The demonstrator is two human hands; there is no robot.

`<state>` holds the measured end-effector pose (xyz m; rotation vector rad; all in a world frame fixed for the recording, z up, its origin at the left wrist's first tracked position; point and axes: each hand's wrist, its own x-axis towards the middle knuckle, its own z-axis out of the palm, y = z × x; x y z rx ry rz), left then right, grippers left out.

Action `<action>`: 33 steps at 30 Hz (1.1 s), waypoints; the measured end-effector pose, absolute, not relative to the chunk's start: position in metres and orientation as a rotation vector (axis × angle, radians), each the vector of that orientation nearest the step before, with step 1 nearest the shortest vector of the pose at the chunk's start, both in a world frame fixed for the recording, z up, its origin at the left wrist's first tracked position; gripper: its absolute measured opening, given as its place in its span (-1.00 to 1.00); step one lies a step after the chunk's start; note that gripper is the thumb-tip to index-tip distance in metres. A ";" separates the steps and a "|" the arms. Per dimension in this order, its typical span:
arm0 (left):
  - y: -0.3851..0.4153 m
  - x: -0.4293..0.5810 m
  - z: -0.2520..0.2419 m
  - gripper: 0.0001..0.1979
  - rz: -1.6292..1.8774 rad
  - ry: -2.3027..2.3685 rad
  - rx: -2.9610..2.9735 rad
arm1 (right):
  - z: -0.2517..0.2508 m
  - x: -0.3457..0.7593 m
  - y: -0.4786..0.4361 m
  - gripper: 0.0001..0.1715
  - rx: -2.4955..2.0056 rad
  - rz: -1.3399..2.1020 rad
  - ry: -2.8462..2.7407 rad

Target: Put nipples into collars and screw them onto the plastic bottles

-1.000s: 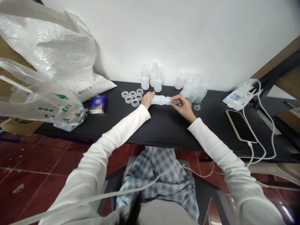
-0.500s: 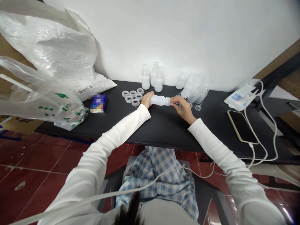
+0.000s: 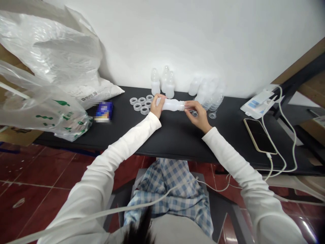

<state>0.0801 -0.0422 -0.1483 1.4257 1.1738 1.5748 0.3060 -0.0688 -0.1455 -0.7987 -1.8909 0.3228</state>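
Observation:
A translucent white baby bottle (image 3: 171, 104) lies sideways between my two hands, just above the black table. My left hand (image 3: 157, 105) is wrapped round its base end. At the neck end, the fingers of my right hand (image 3: 197, 114) pinch the collar ring (image 3: 181, 105); whatever sits inside the fingertips is hidden. Several loose collar rings (image 3: 141, 100) lie flat beside my left hand. Behind it stand three capped bottles (image 3: 155, 86). Beyond my right hand is a cluster of open-looking bottles and clear parts (image 3: 208, 91), with a small clear nipple (image 3: 212, 115) in front.
A blue packet (image 3: 103, 111) and large plastic bags (image 3: 71, 105) occupy the left side. To the right lie a phone (image 3: 259, 136) on a charging cable and a white power strip (image 3: 259, 104). A white wall (image 3: 203, 37) rises behind the table (image 3: 172, 142).
My left hand has shifted its hold on the bottle, its fingers now further over the base end. My right hand stays at the neck. The whole view has shifted slightly.

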 end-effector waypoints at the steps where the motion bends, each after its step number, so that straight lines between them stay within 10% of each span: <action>1: -0.042 0.079 -0.149 -0.24 1.596 1.182 1.458 | -0.146 0.306 -0.069 -0.60 -0.805 0.337 -1.890; 5: -0.040 0.076 -0.151 -0.31 1.624 1.183 1.526 | -0.151 0.306 -0.064 -0.31 -0.854 0.402 -1.916; 20: -0.040 0.082 -0.156 -0.33 1.448 1.144 1.430 | -0.158 0.311 -0.059 -0.73 -0.831 0.298 -2.049; 33: -0.043 0.078 -0.154 -0.32 1.646 0.979 1.887 | -0.148 0.309 -0.063 -0.04 -1.148 0.470 -2.084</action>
